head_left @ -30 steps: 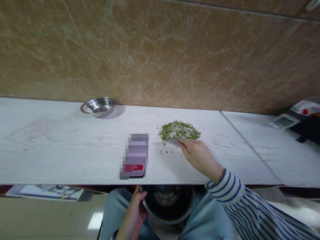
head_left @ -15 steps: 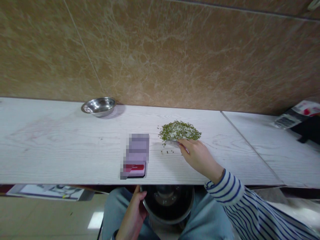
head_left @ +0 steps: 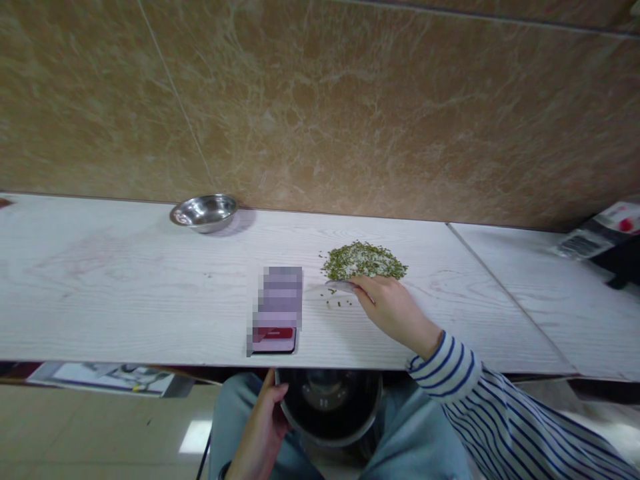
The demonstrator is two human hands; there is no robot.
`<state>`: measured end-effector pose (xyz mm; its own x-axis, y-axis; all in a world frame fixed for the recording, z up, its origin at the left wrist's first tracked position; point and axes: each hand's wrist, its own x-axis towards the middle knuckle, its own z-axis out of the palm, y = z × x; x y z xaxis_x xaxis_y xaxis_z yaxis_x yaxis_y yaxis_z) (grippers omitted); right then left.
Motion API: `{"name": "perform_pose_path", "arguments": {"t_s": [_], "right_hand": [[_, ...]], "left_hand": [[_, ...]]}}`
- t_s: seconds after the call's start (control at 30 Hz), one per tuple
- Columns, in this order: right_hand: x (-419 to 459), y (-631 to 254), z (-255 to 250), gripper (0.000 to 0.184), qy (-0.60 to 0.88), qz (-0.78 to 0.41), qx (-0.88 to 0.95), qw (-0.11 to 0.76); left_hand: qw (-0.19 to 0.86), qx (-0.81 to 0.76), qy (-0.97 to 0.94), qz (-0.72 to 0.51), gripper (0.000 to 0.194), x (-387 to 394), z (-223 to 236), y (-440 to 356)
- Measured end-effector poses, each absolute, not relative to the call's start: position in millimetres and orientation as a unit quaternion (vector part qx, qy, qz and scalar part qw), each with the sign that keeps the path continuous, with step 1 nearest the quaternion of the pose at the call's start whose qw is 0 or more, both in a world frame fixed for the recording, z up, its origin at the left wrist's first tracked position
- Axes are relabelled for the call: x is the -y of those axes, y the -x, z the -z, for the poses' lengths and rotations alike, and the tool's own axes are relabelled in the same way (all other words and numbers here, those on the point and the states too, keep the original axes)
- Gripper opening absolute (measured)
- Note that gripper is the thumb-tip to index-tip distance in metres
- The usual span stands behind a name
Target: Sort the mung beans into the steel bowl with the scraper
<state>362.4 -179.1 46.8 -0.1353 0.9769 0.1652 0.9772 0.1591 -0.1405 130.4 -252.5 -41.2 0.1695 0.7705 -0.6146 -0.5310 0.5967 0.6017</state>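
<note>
On the white tabletop lies a spread pile of green and white grains point(head_left: 366, 259), which look like mung beans mixed with rice. At its near edge, my right hand point(head_left: 387, 303) pinches a thin, flat, greyish-white card-like piece point(head_left: 341, 286); the fingers cover part of it. A few loose grains are scattered just in front of the card. Below the table edge, my left hand point(head_left: 271, 413) grips the left rim of a dark inner pot point(head_left: 330, 407) at my lap, thumb over the rim. Part of the pot is hidden under the tabletop.
A phone point(head_left: 277, 307), partly pixelated, lies left of the grains. A shallow steel bowl point(head_left: 205, 215) stands near the wall at the back left. Packaging point(head_left: 595, 233) and a black object are at the far right. An open drawer point(head_left: 107, 379) sits below the table at left.
My right hand has shifted slightly left along the pile's near edge with the card. My left hand stays on the pot rim. The whole view has moved a little.
</note>
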Motion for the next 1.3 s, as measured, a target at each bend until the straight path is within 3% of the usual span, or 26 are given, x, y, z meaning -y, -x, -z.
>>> {"name": "perform_pose_path", "arguments": {"t_s": [1.1,1.3], "right_hand": [[200.5,-375.6,-59.1,0.026,0.476,-0.093,0.865,0.134],[209.1,-388.4,-54.6,0.027,0.542,-0.05,0.825,0.15]], "left_hand": [[0.767,-0.472,-0.172,-0.4,0.053,260.5,32.6,-128.5],[0.774,-0.454,-0.183,-0.402,0.049,264.9,35.6,-134.0]]}}
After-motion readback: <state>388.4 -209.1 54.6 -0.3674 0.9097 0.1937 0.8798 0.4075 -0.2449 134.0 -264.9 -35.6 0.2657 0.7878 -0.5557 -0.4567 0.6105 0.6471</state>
